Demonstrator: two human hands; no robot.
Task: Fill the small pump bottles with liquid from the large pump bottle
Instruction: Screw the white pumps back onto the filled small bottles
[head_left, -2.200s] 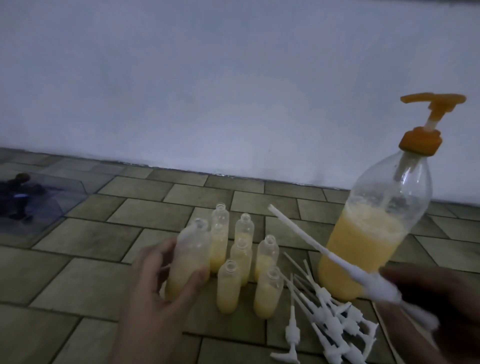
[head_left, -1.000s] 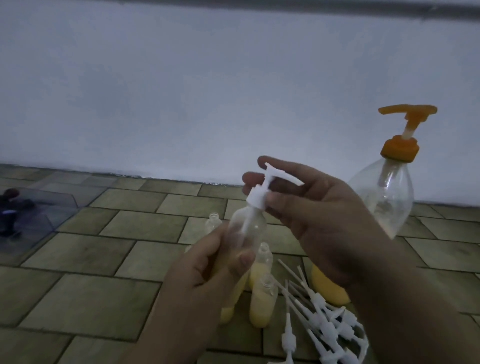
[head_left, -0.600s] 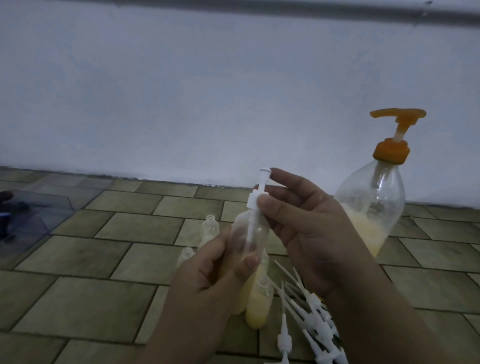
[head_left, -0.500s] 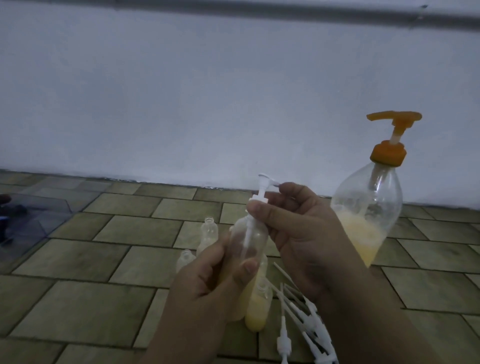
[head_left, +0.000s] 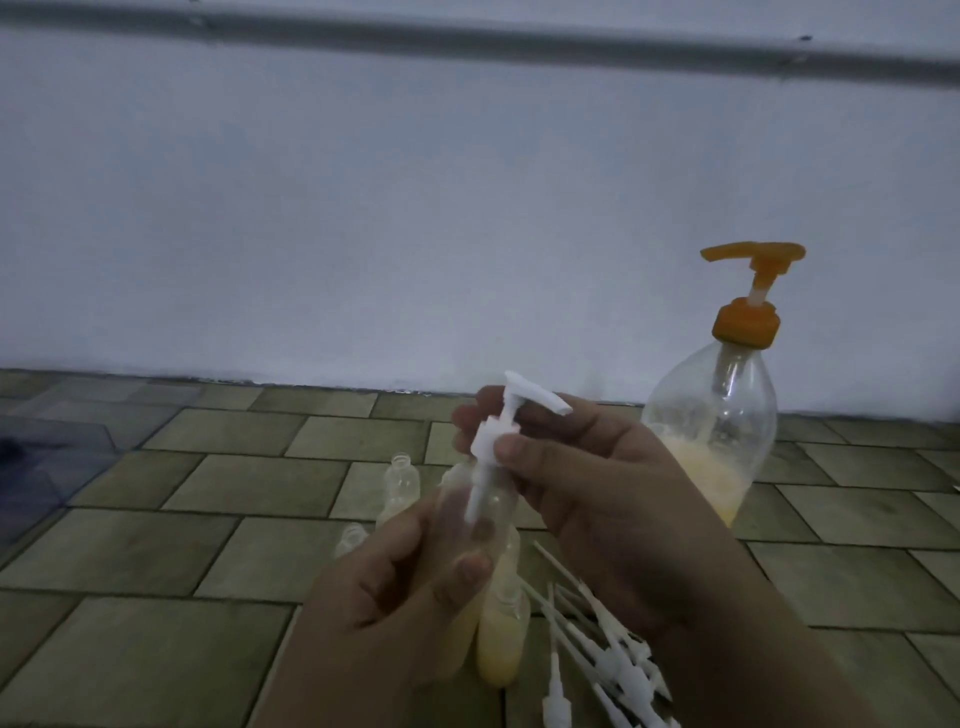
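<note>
The left hand (head_left: 410, 597) wraps its fingers and thumb round a small pump bottle (head_left: 480, 525), part filled with yellow liquid and held tilted above the tiled floor (head_left: 182, 551). The right hand (head_left: 597, 483) pinches the white pump head (head_left: 498, 431) at its collar — the dip tube already inside the neck. Uncapped small bottles (head_left: 402, 480) stand just behind; loose white pumps (head_left: 597, 654) lie below. The large pump bottle (head_left: 722, 415) stands to the right, orange-topped.

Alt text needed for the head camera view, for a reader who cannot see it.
The left hand holds a small bottle of yellow liquid while the right hand pinches a white pump top at its neck. Behind stand open small bottles, loose pump tops and a large pump bottle.
</note>
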